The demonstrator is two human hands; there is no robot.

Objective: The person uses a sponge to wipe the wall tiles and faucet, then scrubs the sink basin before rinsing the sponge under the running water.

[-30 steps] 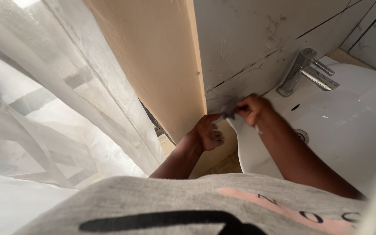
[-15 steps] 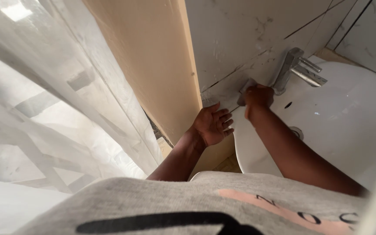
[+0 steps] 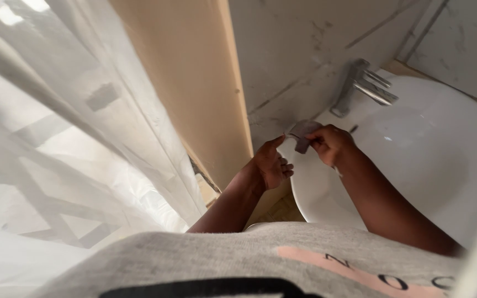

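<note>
I watched from the head camera; the right hand (image 3: 331, 144), just right of the frame's centre, was curled with its fingers pinched shut on a small grey, flat piece of cloth-like material (image 3: 303, 134), held over the left rim of the round white ceramic basin (image 3: 443, 160); what exactly that grey piece was I could not tell, the frame being blurred. The left hand (image 3: 270, 164), just beside it at centre, was half open, fingers loosely bent and thumb raised toward the grey piece; whether it touched the piece I could not tell. A chrome metal tap (image 3: 360, 83) stood at the basin's back edge in the upper right; white marbled wall tiles (image 3: 299, 49) rose behind it; a beige painted wall edge (image 3: 189, 83) ran down the upper middle; a sheer white curtain (image 3: 56, 138) filled the left; the person's grey shirt (image 3: 222, 259) crossed the bottom.
</note>
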